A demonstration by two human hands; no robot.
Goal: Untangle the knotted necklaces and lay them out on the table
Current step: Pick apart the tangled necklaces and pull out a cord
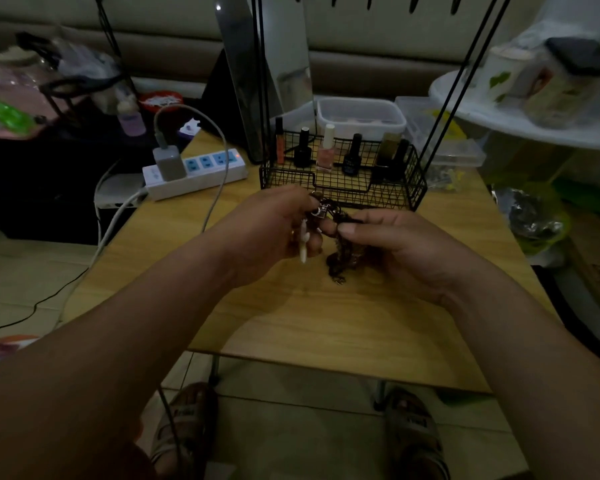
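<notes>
A dark tangle of knotted necklaces (340, 261) hangs between my two hands above the middle of the wooden table (326, 327), its lower end touching the tabletop. My left hand (274, 230) grips the upper left part of the tangle, where a small round pendant shows, and a pale bead strand dangles below its fingers. My right hand (395, 244) pinches the chains just right of that, thumb on top. The light is dim and single chains cannot be told apart.
A black wire basket (343, 188) with nail polish bottles stands just behind my hands. A white power strip (194, 174) with a charger and cables lies at the back left. Plastic boxes (361, 116) sit at the back right. Black stand rods rise from the basket.
</notes>
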